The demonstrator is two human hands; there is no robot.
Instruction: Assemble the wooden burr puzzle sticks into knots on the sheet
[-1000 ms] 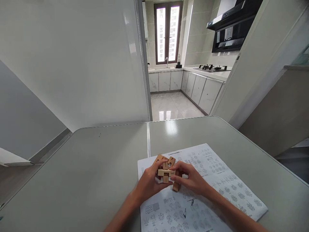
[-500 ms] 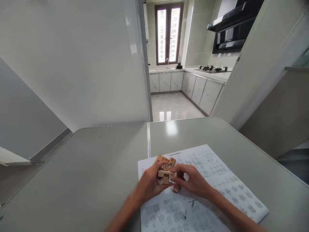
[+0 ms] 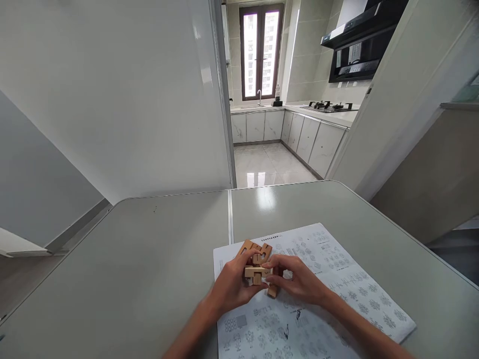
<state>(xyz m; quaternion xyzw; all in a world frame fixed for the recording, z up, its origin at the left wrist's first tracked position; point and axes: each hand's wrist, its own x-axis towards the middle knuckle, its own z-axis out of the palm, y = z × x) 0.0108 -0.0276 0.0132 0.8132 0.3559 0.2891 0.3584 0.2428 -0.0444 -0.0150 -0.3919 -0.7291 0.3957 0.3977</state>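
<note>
Your right hand (image 3: pixel 299 281) has dipped slightly, thumb and index pinching the wooden bar's (image 3: pixel 254 269) three-o'clock end; your left hand (image 3: pixel 232 280) curls round the wooden blocks (image 3: pixel 257 259) from eight o'clock, at the printed sheet's (image 3: pixel 318 252) ten-o'clock side.

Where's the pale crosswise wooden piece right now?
In the head view, low and just right of centre, the pale wooden piece sits between the left hand and right hand, over the printed paper.
</note>
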